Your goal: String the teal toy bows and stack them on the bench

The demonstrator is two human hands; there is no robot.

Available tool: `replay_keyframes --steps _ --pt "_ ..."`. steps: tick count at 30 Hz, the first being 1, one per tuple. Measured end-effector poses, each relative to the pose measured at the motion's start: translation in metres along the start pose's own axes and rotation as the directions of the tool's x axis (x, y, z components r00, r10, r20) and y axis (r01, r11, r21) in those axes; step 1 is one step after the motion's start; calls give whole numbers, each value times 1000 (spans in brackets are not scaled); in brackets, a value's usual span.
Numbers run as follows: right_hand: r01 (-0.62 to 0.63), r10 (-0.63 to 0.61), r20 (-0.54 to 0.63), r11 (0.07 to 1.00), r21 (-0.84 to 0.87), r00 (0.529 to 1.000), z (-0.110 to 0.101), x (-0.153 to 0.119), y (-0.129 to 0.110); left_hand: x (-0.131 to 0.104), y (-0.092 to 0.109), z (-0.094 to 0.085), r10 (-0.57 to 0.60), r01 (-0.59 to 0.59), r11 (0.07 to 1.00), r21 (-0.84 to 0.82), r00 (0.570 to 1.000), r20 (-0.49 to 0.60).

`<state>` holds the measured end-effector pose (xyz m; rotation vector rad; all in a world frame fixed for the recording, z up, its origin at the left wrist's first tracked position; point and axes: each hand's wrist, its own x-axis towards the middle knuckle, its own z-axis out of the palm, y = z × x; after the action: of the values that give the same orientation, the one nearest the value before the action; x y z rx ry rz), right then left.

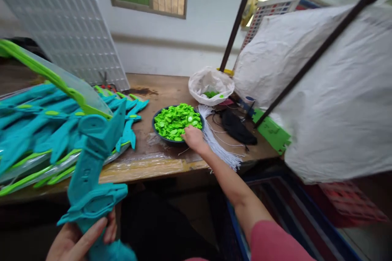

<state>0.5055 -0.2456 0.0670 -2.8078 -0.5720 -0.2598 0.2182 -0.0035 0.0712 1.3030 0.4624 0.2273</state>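
Note:
My left hand (81,238) is wrapped around the lower part of a teal plastic toy piece (87,163), shaped like a hilt with a crossguard. A clear blade with a bright green edge (70,94) reaches up and left behind its top; whether the two are joined I cannot tell. My right hand (194,138) reaches over the near right rim of a dark round bowl (159,136). Its fingers are curled together against the small bright green plastic pieces (174,120) heaped in the bowl. Anything between those fingertips is hidden.
Several teal and green toy pieces (33,124) are stacked at left on the wooden table (147,167). Behind the bowl stands a white bag (200,96) holding green bits. White strings (219,144), a black cloth item (235,126) and a green block (272,132) lie right, beside large white sacks (337,89).

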Motion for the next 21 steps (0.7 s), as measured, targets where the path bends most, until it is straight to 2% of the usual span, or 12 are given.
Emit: replay_keyframes --steps 4,8,10,13,15,17,19,20,21 --pt "-70 76 101 995 -64 992 8 22 -4 7 -18 13 -54 52 994 -93 998 -22" --pt "-59 59 79 998 -6 995 12 20 -1 2 -20 22 -27 23 986 -163 999 -24" --pt "-27 25 29 998 58 999 14 19 5 2 -20 24 -3 -3 983 -183 999 -32" --pt "26 -4 -113 982 188 994 16 14 9 2 -20 22 24 -35 978 -207 998 -57" --pt "51 15 -219 954 294 976 18 5 4 1 -22 18 34 -48 975 -218 997 -66" --pt "85 32 -284 916 392 958 20 -10 -13 0 -25 15 38 -52 973 -227 997 -64" --pt "149 11 -278 823 548 960 20 -31 -39 1 -28 12 33 -45 970 -237 998 -56" --pt "170 -14 -234 729 663 972 19 -43 -56 2 -30 11 28 -40 970 -241 998 -53" --pt "161 -49 -164 589 792 985 18 -56 -73 2 -32 11 21 -33 969 -243 998 -52"
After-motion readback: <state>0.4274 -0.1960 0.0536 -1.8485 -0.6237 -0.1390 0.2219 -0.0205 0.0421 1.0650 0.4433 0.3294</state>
